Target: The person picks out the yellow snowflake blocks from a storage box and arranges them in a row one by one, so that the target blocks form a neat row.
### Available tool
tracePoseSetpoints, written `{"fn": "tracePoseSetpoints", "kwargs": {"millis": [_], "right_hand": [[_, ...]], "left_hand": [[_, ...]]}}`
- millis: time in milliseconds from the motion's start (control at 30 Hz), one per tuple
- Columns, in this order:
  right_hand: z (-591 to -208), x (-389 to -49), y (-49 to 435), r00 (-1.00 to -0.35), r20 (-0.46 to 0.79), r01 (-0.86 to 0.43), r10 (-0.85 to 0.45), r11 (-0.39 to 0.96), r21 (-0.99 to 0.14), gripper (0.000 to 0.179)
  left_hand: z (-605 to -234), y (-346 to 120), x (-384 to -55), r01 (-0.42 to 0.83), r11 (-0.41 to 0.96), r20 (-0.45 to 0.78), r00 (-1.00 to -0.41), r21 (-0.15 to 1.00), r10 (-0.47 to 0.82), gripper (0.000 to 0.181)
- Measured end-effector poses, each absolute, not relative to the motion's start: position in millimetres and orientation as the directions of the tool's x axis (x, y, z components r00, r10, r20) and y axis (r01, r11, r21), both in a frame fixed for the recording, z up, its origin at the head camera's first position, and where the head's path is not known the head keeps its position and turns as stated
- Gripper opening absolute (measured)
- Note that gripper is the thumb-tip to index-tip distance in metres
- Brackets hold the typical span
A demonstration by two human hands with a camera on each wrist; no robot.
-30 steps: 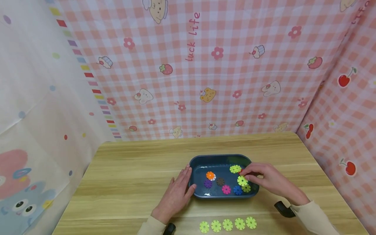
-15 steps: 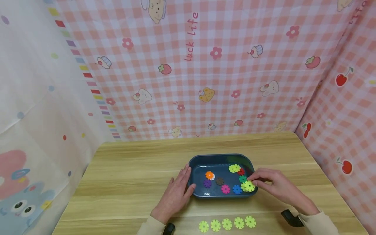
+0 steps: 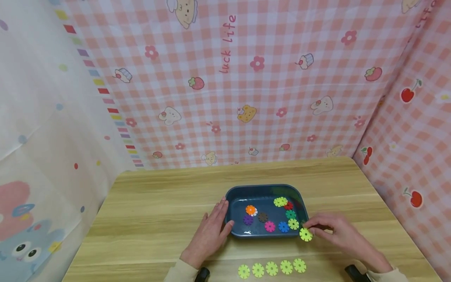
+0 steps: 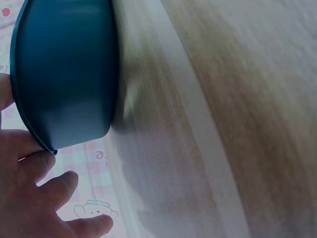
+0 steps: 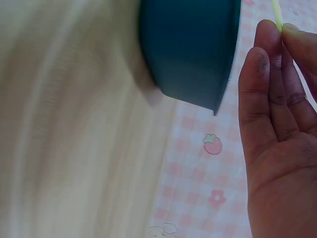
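Observation:
My right hand [image 3: 334, 235] pinches a yellow-green notched plastic disc [image 3: 305, 237] between thumb and fingertips, at the front right corner of the dark blue tray [image 3: 260, 192]. In the right wrist view that disc [image 5: 277, 14] shows edge-on as a thin strip. My left hand [image 3: 209, 237] rests against the tray's left end with its fingers extended; the left wrist view shows fingertips at the rim. Inside the tray lie several notched discs: orange over white, purple, brown, pink, blue, green, red and yellow-green [image 3: 293, 224].
In front of the tray, a row of several yellow-green discs [image 3: 271, 269] lies on the wooden table [image 3: 158, 211]. A pink checked cloth [image 3: 211, 98] hangs behind the table, with more cloth at both sides.
My right hand has moved from inside the tray's right side outward and toward the front, carrying a yellow-green disc over the rim. The left hand has stayed at the tray's left end.

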State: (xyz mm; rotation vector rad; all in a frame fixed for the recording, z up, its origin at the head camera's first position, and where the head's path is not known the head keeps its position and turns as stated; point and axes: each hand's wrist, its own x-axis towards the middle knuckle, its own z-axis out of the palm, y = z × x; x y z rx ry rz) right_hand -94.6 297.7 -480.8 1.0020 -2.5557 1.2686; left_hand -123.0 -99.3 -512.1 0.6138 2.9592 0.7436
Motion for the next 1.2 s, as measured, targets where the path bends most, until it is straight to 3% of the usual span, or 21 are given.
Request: {"fn": "tracePoseSetpoints", "kwargs": {"millis": [400,967,1200], "right_hand": [[-497.3,-83.8,306.7,-0.792,0.301,-0.562,-0.531,0.443,-0.698,0.025],[-514.4,-72.5,314.1,-0.838,0.045,-0.348,-0.544,0.469,-0.812,0.015],[-520.4,-70.6,314.9,-0.826,0.058,-0.370,-0.561,0.460,-0.807,0.015]], "left_hand": [[-512.6,-99.5,-122.3,0.370,0.805,0.074,-0.922,0.464,0.381,0.064],[-512.3,-99.5,-122.2,0.375,0.804,0.079,-0.920,0.461,0.384,0.065],[-512.5,-99.2,-122.4,0.375,0.805,0.079,-0.920,0.460,0.384,0.065]]}}
